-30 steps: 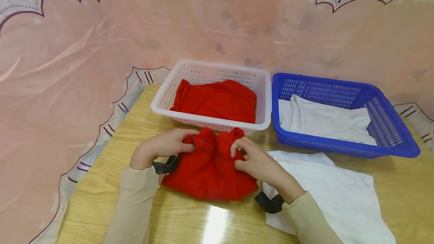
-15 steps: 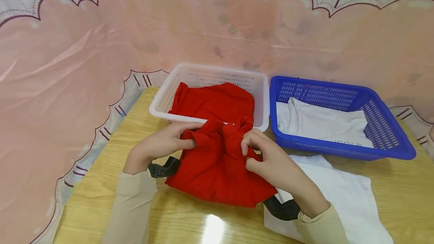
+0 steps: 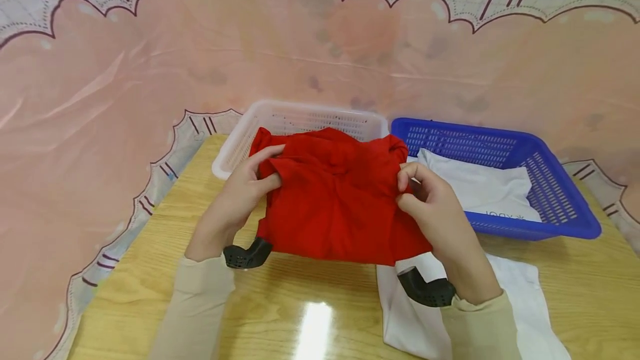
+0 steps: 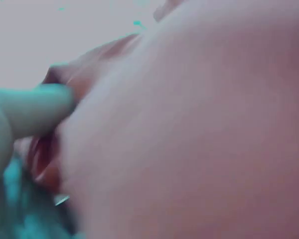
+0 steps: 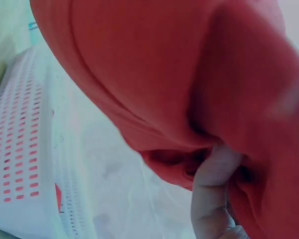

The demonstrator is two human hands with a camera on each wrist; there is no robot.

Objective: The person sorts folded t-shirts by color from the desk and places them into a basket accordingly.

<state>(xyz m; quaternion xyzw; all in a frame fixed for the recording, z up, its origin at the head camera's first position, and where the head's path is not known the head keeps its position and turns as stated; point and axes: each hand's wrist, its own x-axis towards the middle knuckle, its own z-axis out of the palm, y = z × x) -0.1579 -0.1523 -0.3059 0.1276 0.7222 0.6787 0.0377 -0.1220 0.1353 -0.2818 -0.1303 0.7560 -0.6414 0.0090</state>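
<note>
1. While both hands hold it up above the wooden surface (image 3: 160,254), the head view shows one red cloth (image 3: 335,210) before the white basket (image 3: 231,146), partly covering it. Its long axis runs crosswise from hand to hand; its lower edge hangs toward the person. The left hand (image 3: 245,188) pinches one side between thumb and fingers, the right hand (image 3: 435,199) the other, with curled fingers. Two baskets stand side by side: one white, one blue basket (image 3: 550,182) with a folded white garment (image 3: 485,188) inside. One white cloth (image 3: 520,293) lies under the right forearm.
2. Left wrist: fabric fills most of this blurred, off-colour view, one digit against its folds.
3. Right wrist: one bent finger tucks into a red fold; the white basket's perforated side shows at left.
</note>
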